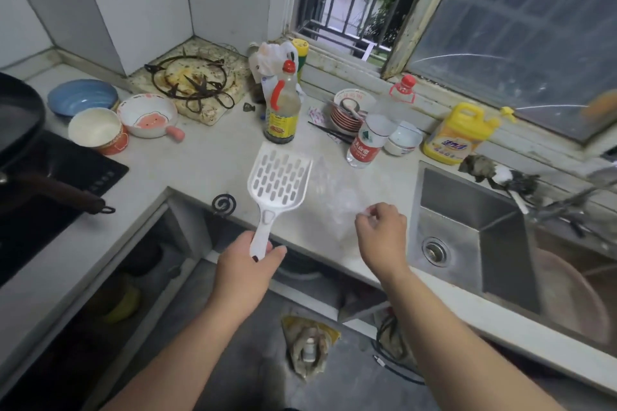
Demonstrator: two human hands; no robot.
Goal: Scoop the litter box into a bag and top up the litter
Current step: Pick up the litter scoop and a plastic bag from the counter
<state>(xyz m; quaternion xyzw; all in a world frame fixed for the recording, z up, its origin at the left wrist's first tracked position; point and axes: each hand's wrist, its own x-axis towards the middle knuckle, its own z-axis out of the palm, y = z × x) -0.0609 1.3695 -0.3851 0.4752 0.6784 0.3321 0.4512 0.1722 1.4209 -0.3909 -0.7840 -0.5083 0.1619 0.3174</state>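
Left hand: the left hand (248, 257) grips the handle of a white slotted litter scoop (278, 182), fingers curled round it, with the scoop head raised over the counter (200, 160) and pointing away from the person.
Right hand: the right hand (382, 232) pinches the edge of a clear plastic bag (337, 190) between thumb and fingertips; the bag is thin and hard to make out, lying on the counter just right of the scoop.
Beyond the scoop: a sauce bottle with a red cap (283, 107) stands close behind the scoop head, and a water bottle with a red label (367, 142) stands behind the bag.
Further back: stacked plates with a bowl (349, 110), a small white bowl (402, 138) and a yellow detergent jug (460, 133) sit along the window ledge.
Right side: a steel sink (467, 220) is set in the counter beside the right hand.
Left side: a blue bowl (81, 97), a white cup (96, 130) and a handled dish (148, 115) sit near a black pan (20, 130) on the cooktop.
Counter edge: a dark mosquito coil (223, 203) lies just left of the scoop handle.
Litter box: not in view.
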